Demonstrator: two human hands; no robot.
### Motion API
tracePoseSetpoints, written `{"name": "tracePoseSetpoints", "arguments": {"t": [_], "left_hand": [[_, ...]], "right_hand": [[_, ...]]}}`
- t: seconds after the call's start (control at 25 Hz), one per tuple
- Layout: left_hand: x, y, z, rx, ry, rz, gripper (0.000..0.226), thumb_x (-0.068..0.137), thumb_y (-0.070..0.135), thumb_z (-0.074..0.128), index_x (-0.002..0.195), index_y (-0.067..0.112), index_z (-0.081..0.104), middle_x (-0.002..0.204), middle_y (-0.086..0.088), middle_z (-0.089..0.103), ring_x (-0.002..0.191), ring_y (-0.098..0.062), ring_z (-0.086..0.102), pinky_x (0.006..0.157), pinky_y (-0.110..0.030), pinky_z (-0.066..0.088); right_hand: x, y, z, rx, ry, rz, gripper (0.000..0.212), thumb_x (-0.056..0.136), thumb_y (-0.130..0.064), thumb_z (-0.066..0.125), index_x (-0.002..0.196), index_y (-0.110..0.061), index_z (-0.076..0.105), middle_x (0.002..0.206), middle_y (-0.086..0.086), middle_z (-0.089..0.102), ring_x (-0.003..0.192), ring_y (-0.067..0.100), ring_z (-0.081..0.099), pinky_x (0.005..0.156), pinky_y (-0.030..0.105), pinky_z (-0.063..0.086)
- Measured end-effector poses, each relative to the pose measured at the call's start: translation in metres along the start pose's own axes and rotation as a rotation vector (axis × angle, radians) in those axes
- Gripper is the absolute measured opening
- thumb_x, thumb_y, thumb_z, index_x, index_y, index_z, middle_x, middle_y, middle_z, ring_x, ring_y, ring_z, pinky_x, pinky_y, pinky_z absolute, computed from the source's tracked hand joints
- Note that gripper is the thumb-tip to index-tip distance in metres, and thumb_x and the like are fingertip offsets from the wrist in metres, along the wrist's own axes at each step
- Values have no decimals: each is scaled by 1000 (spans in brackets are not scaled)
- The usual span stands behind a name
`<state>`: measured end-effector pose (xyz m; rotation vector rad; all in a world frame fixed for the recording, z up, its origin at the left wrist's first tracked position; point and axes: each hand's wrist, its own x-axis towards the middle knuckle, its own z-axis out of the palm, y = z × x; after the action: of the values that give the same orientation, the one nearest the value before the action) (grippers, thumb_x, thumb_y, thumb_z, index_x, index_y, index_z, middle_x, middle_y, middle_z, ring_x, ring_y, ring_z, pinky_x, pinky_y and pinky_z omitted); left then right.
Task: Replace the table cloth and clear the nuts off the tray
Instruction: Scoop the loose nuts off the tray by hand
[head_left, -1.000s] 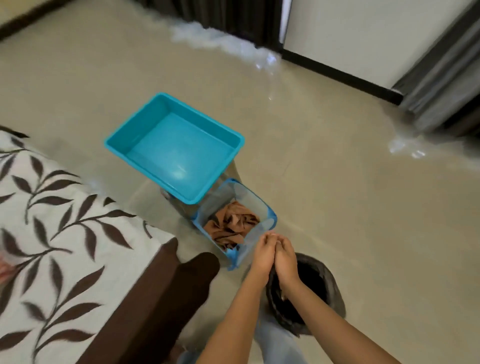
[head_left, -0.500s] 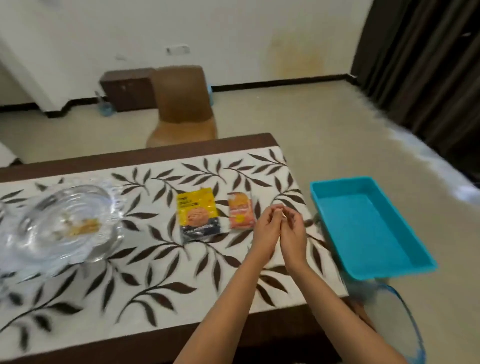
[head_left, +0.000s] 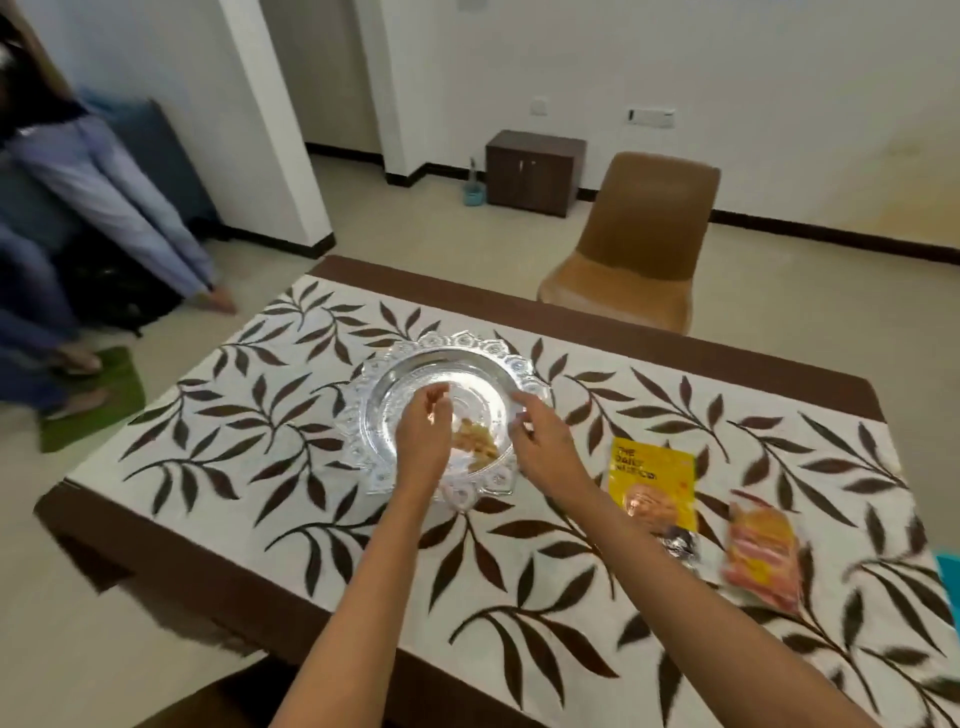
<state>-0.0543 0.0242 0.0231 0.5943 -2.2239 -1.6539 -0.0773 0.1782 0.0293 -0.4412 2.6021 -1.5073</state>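
A silver tray (head_left: 415, 364) with a scalloped rim sits on a white table cloth (head_left: 249, 431) printed with brown leaves. A small heap of pale nuts (head_left: 475, 441) lies in the tray's near half. My left hand (head_left: 423, 431) hovers over the tray just left of the nuts, fingers loosely curled and apart, holding nothing. My right hand (head_left: 540, 439) is over the tray's right rim, fingers spread and empty. Both forearms reach in from the bottom edge.
A yellow snack packet (head_left: 654, 480) and an orange packet (head_left: 763, 556) lie on the cloth to the right of the tray. A brown chair (head_left: 639, 244) stands beyond the table. A person's legs (head_left: 104, 197) and a green mat (head_left: 98, 400) are at the left.
My view has swung left from the blue bins on the floor to the table. My hands, pressed together before, have parted and moved over the tray.
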Motion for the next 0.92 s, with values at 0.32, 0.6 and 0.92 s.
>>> {"name": "tracePoseSetpoints", "arguments": {"t": [0.32,0.6,0.92], "left_hand": [[50,-52,-25,967,-218,60,57,94,15,47,147,12,25,138,-18,40,122,-32,44,98,-41,43],[44,-50,-5,653,-257,50,32,96,6,41,127,8,48,124,-12,46,101,-24,55,87,-37,50],[63,-50,-26,582,-120,-19,49,91,-8,39,136,10,44,135,-13,44,117,-27,50,95,-43,46]], "right_hand": [[62,3,63,-732,-423,107,66,86,-38,65,135,-7,33,138,16,30,128,36,34,96,42,42],[69,-3,89,-485,-385,124,34,91,-3,56,123,-3,44,126,17,42,79,18,52,70,31,44],[123,16,77,-327,-127,23,32,100,-20,45,127,-5,50,132,14,46,119,26,45,102,39,37]]}}
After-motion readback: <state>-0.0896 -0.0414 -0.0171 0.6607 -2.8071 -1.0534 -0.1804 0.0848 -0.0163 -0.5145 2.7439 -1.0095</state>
